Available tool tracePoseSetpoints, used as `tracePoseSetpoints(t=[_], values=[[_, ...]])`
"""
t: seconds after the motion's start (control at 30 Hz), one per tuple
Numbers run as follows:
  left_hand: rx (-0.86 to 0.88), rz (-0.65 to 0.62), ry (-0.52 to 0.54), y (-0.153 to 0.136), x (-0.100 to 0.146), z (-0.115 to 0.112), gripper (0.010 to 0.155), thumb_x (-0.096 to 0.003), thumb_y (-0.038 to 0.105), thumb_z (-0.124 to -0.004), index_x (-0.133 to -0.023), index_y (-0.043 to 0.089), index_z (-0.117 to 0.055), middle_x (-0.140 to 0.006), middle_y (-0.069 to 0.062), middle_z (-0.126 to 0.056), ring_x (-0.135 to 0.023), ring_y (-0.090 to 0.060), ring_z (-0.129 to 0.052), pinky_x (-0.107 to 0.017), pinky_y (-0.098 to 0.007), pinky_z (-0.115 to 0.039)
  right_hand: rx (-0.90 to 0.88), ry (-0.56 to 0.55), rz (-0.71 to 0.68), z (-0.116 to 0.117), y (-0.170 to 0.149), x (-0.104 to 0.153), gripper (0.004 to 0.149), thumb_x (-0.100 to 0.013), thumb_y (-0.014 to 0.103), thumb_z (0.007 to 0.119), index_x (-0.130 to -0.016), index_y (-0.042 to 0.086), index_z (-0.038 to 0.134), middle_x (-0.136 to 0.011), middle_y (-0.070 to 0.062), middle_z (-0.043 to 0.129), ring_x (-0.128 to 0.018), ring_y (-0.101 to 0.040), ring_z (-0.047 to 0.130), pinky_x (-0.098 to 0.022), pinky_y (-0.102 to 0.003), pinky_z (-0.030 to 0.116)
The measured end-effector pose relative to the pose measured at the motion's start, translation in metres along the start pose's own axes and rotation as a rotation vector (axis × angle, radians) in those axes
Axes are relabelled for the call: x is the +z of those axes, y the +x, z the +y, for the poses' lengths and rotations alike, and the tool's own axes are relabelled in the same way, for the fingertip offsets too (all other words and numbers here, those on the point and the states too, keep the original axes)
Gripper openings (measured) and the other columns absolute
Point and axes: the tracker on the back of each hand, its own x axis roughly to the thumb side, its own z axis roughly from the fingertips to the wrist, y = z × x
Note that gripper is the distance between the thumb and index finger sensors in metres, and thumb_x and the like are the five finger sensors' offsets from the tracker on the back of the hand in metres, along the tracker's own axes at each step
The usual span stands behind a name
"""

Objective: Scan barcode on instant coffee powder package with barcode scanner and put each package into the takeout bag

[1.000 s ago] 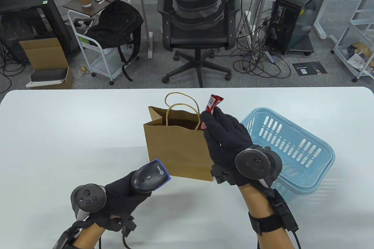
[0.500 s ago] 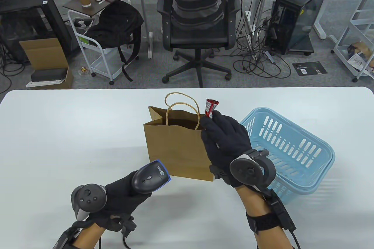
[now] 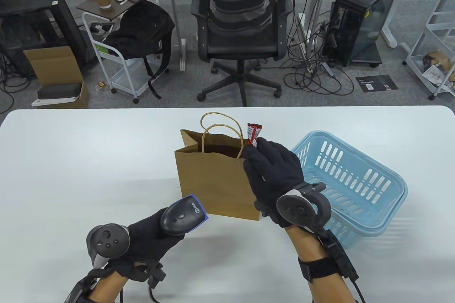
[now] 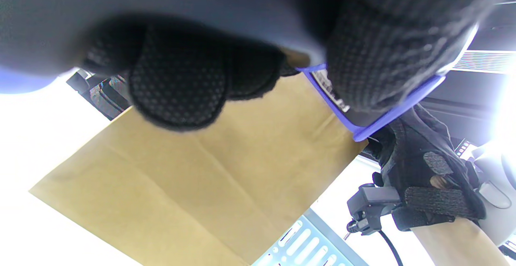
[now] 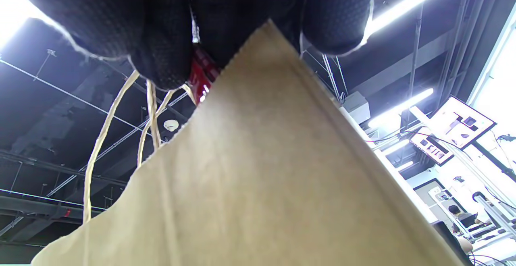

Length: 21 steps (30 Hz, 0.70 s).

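Two red coffee sachets (image 3: 253,133), by the look of it, are sticking up from my right hand (image 3: 275,171); I am pinching them between thumb and fingertips, right at the near right corner of the takeout bag (image 3: 213,182). I am reading this as the bagging step: the sachets are sitting just above the bag's open mouth, beside the paper handles (image 3: 220,132), not yet inside. In the right wrist view a sliver of red is showing under my gloved fingers (image 5: 161,48), pressed close to the bag's serrated top edge.

My left hand (image 3: 145,242) is idling low on the near side of the table (image 3: 89,161), its fingers wrapped around the handle of the barcode scanner (image 3: 182,215), whose blue-rimmed nose is pointing towards the bag's front panel, not at any label. Whether the trigger is pressed, I cannot tell.

Next, I am judging, the right hand needs to shift a little left over the opening and let go, keeping clear of the handle loops so the sachets are not catching on them. The paper is light, so a nudge at the corner could tip or slide the bag. The blue basket (image 3: 359,189) is waiting just to the right, behind my wrist, and I cannot see sachets in the part of it that is showing.
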Motion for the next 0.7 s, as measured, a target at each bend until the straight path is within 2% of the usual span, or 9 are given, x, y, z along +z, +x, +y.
tracePoseSetpoints(t=[0.7], values=[[-0.002, 0.005, -0.004, -0.0001, 0.0000, -0.0002, 0.062, -0.0421, 0.055, -0.089, -0.095, 0.028, -0.071, -0.074, 0.007, -0.094, -0.052, -0.021, -0.107, -0.049, -0.044, -0.087, 0.064, 0.020, -0.038, 0.0063, 0.0007, 0.0030, 0.037, -0.049, 0.057, 0.078, -0.082, 0.045, 0.089, -0.093, -0.004, 0.094, -0.084, -0.021, 0.091, -0.066, -0.047, 0.075]])
